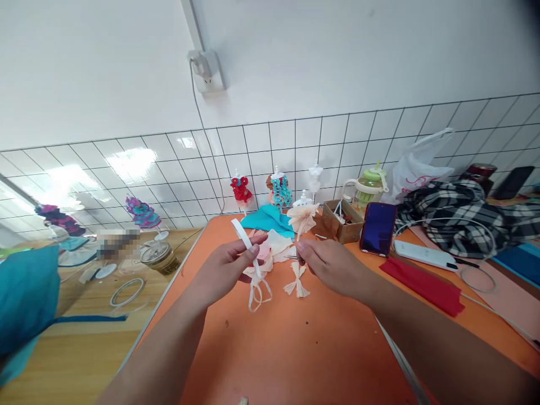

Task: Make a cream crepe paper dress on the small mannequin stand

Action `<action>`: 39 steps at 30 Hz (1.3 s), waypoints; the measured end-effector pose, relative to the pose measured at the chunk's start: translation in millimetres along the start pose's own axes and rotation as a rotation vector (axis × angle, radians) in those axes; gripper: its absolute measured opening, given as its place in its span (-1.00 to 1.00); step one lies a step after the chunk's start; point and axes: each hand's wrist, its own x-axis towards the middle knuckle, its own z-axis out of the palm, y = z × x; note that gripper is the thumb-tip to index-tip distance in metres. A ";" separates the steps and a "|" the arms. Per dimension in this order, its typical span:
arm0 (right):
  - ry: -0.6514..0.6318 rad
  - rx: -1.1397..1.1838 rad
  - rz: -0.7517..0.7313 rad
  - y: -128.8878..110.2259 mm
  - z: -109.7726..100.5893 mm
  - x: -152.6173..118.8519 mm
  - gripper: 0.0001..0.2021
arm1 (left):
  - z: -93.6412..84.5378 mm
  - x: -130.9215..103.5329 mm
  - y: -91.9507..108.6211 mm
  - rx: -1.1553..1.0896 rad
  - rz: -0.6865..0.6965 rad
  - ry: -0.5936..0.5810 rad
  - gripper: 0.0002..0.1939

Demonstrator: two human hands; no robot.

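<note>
My left hand [230, 267] pinches a white strip [243, 235] between thumb and fingers; its thin looped tail hangs over the orange table [253, 349]. In my right hand [327, 264] is a gathered cream fabric piece [302, 218], fanned out above the fingers. A small metal tool [291, 257], perhaps scissors, sticks out from the same hand toward the left. Below the hands lies a cream fabric bow [297, 281], pinched at its middle. Behind them are pale fabric scraps [276, 244] and a teal cloth [270, 219].
Small dress forms [280, 190] stand along the tiled wall. At the right are a cardboard box [346, 228], a phone [378, 228], a green bottle [371, 185], red fabric [426, 286] and plaid cloth [451, 216]. A jar [160, 257] stands on the wooden table at the left.
</note>
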 end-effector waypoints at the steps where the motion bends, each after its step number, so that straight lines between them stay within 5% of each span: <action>1: -0.024 -0.076 -0.022 -6.5 -5.4 4.6 -0.49 | 1.6 -1.4 3.8 0.015 -0.005 -0.021 -0.51; 10: -0.127 -0.513 -0.135 -32.5 -2.3 18.8 -0.56 | 12.2 -8.4 23.5 0.013 -0.009 -0.110 -0.54; 29: -0.060 -0.580 -0.151 -37.8 5.2 15.8 -0.59 | 15.9 -11.1 14.8 -0.066 0.002 -0.162 -0.59; 35: -0.023 -0.465 -0.060 -13.0 5.0 10.6 -0.57 | 17.6 4.5 0.9 -0.051 -0.040 -0.109 -0.51; 39: 0.026 -0.153 0.047 19.4 -1.0 -3.5 -0.55 | 4.2 23.6 -36.3 0.393 -0.068 0.096 -0.45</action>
